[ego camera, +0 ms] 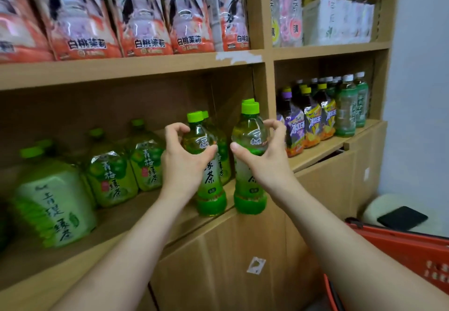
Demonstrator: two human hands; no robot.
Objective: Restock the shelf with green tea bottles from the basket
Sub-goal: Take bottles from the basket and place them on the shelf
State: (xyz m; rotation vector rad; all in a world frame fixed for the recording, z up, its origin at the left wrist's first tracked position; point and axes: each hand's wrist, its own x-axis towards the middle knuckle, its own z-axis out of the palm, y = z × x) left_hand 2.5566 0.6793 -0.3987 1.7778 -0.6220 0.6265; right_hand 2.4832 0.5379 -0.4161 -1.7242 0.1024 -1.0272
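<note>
My left hand (184, 162) grips a green tea bottle (209, 182) with a green cap, standing at the front edge of the wooden shelf (136, 216). To its right, my right hand (262, 162) grips a second green tea bottle (249, 184), whose base sits at or just over the shelf's front edge. Another green-capped bottle (222, 155) stands right behind the left one. The red basket (398, 255) is at the lower right; what it holds is hidden.
Larger green plum tea bottles (109, 174) fill the shelf's left part. Purple, yellow and green drink bottles (323, 116) stand in the right bay past a wooden divider (268, 106). Peach-jasmine packs (145, 19) line the shelf above. A black phone (402, 217) lies on a white cushion.
</note>
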